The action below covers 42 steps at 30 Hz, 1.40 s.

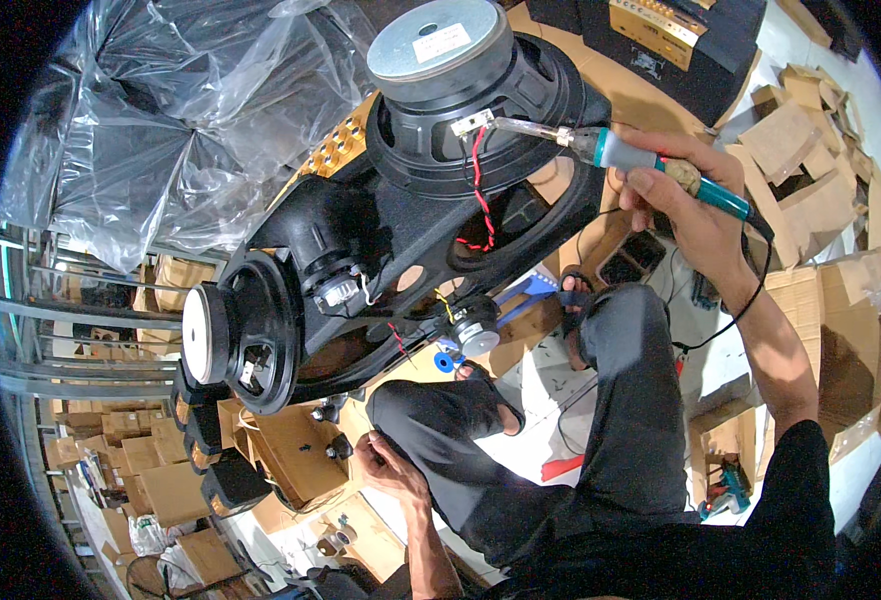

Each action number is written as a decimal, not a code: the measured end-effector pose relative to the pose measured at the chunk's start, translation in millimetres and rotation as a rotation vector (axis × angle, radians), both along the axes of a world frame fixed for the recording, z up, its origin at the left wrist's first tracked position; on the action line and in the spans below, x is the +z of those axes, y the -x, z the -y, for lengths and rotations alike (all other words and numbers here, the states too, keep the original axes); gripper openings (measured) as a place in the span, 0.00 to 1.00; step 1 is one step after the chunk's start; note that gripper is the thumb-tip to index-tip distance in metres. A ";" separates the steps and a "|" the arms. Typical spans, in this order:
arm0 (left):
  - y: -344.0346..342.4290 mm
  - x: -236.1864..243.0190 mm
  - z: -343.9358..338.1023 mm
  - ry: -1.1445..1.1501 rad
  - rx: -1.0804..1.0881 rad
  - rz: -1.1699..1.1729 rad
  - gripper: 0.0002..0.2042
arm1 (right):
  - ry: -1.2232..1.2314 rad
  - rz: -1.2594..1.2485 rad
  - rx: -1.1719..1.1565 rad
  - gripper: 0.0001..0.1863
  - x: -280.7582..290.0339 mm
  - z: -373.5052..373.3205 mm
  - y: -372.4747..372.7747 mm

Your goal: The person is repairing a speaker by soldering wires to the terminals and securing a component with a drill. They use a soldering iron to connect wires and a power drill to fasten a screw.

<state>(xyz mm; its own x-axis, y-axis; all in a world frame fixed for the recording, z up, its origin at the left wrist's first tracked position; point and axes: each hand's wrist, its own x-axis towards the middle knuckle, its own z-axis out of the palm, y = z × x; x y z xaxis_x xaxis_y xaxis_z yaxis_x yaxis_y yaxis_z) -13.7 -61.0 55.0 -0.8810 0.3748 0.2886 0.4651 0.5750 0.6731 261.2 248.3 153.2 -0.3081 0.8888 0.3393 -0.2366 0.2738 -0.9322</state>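
Note:
My right hand (683, 190) is closed round a teal and grey soldering iron (626, 155). Its tip meets the pale terminal strip (474, 123) on the side of a large black speaker driver (471, 165) with a silver magnet. From that terminal, twisted red and black wires (479, 185) run down into the black speaker cabinet panel (391, 235). My left hand (393, 468) is low beside my left knee, its fingers loosely bent and slightly apart, with nothing visible in them. A second driver (261, 335) with a white-backed magnet rests at the panel's left end.
Clear plastic sheeting (201, 120) covers things at the upper left. An open cardboard box (296, 450) stands left of my left hand. Below the panel are a small driver (476, 335) and a blue spool (445, 362). The iron's black cord (751, 310) loops beside my right forearm; flattened cardboard (801, 150) lies right.

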 end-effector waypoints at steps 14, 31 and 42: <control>5.4 -4.9 -2.2 -0.014 -0.028 -0.195 0.14 | 0.166 -0.251 0.188 0.21 -16.8 -20.5 -1.6; -2.2 4.3 -3.6 0.011 0.009 -0.012 0.15 | 0.179 -0.247 0.201 0.20 -19.4 -21.9 -1.0; -2.3 7.3 -3.8 0.039 0.009 -0.027 0.15 | 0.257 -0.394 0.117 0.23 -8.1 -17.0 -0.1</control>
